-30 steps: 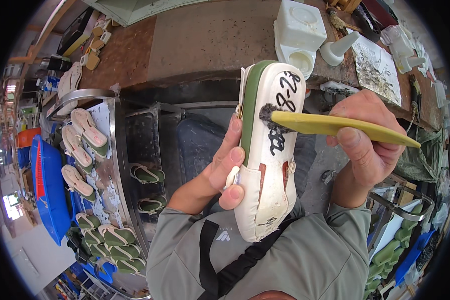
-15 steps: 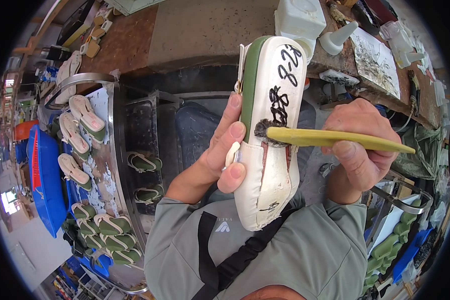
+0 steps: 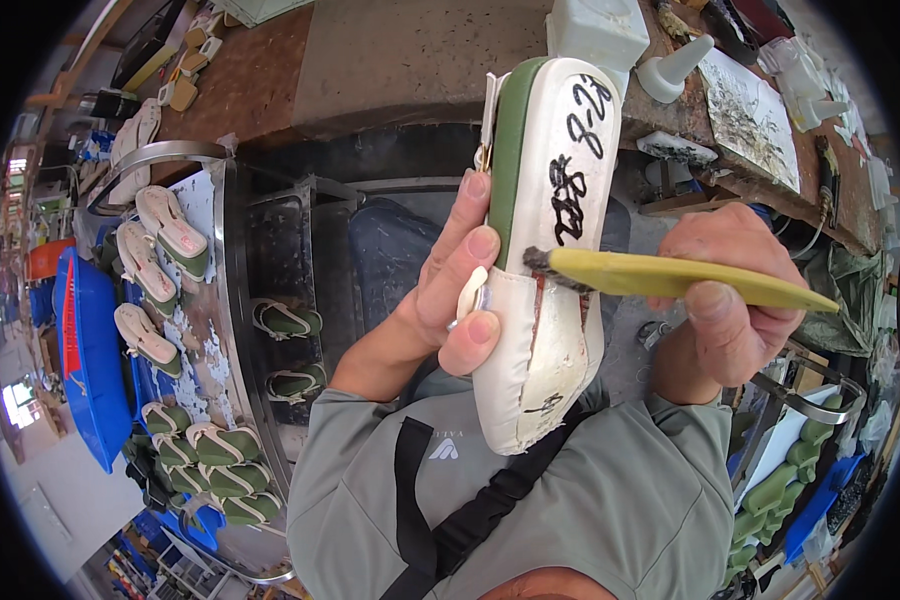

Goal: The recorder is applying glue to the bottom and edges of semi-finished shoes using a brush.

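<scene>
Head view: what is your right hand holding?

Your right hand (image 3: pixel 730 290) is closed around a brush (image 3: pixel 690 276), thumb pressed on its yellow handle. It lies crosswise, bristles (image 3: pixel 537 261) pointing to your left.

And your left?

Your left hand (image 3: pixel 450 290) grips the shoe (image 3: pixel 533 205) along its left side, fingers wrapped on that edge.

How does the shoe lie from each hand?

Left of your right hand, right of your left. Its long axis runs away from you, far end leaning slightly right, so the brush crosses it near mid-length. Your left hand is nearer, touching it; your right meets it only through the bristles, which look to rest on the pale face.

Farther out?

On your left, a rack (image 3: pixel 242 260) bears sandals (image 3: pixel 173 228). Beyond the shoe's far end stand the bench (image 3: pixel 420 60) and a white bottle (image 3: pixel 598 30).
</scene>
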A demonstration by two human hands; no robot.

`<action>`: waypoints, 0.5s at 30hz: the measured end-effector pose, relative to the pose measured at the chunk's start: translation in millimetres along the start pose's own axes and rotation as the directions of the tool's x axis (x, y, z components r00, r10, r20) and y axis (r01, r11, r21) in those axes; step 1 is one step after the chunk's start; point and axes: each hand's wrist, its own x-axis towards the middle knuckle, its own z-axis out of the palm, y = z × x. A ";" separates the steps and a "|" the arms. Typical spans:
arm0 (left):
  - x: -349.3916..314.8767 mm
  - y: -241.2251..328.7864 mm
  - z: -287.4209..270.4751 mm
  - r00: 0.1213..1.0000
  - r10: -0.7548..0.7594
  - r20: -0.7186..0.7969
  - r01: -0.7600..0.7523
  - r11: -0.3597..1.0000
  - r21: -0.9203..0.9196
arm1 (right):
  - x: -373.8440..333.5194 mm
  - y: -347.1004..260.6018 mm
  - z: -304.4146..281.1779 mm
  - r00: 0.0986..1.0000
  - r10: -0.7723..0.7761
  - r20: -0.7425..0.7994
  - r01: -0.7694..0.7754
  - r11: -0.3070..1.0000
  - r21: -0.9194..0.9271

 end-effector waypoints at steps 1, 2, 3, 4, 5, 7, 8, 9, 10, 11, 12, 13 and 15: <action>-2.3 1.6 -0.8 1.000 0.001 -0.011 -0.001 1.000 0.001 | -1.2 -2.4 2.3 0.997 0.071 -0.034 -0.069 0.996 0.059; -0.6 0.7 -0.5 1.000 0.001 -0.022 -0.001 1.000 0.001 | -2.5 -4.7 4.1 0.987 0.144 -0.064 -0.136 0.984 0.119; 0.4 0.4 0.1 0.999 0.002 -0.032 -0.002 1.000 0.000 | -3.9 -6.2 4.8 0.987 0.145 -0.063 -0.137 0.984 0.118; -5.2 3.6 -0.1 0.999 0.003 -0.042 -0.003 1.000 -0.001 | -5.8 -7.4 5.4 0.990 0.121 -0.068 -0.112 0.986 0.122; 0.3 -0.4 3.2 0.999 0.002 -0.050 -0.003 1.000 -0.002 | -7.4 -8.3 5.9 0.993 0.097 -0.074 -0.087 0.988 0.126; -1.1 -3.6 0.1 0.996 0.013 -0.090 -0.013 1.000 0.006 | -12.0 -3.3 11.9 0.998 0.030 -0.061 -0.020 0.988 0.155; -3.5 -5.8 -3.0 0.995 0.018 -0.100 -0.017 1.000 0.009 | -14.4 -0.3 15.2 0.998 -0.037 -0.056 0.047 0.983 0.178; -3.7 -7.3 -5.0 0.996 0.037 -0.087 -0.034 0.999 0.028 | -16.6 1.4 17.8 0.996 -0.064 -0.057 0.077 0.962 0.263; -4.0 -8.6 -7.1 0.996 0.057 -0.074 -0.053 0.997 0.048 | -15.2 1.2 15.8 0.996 -0.063 -0.057 0.076 0.962 0.263; -4.4 -9.9 -9.3 0.995 0.077 -0.063 -0.073 0.995 0.069 | -12.1 0.8 12.0 0.999 -0.038 0.015 0.032 0.960 0.280; -3.0 -9.5 -7.1 0.996 0.087 -0.036 -0.084 0.993 0.084 | -10.1 -3.5 7.0 0.997 -0.009 0.076 -0.013 0.960 0.280; -1.6 -9.1 -5.1 0.995 0.098 -0.009 -0.097 0.990 0.098 | -9.8 -3.9 10.1 0.997 0.066 -0.051 -0.048 0.951 0.304; 0.3 -8.8 -3.2 0.991 0.130 0.033 -0.134 0.982 0.133 | 11.4 -0.7 2.4 0.993 0.120 -0.023 -0.119 0.992 0.047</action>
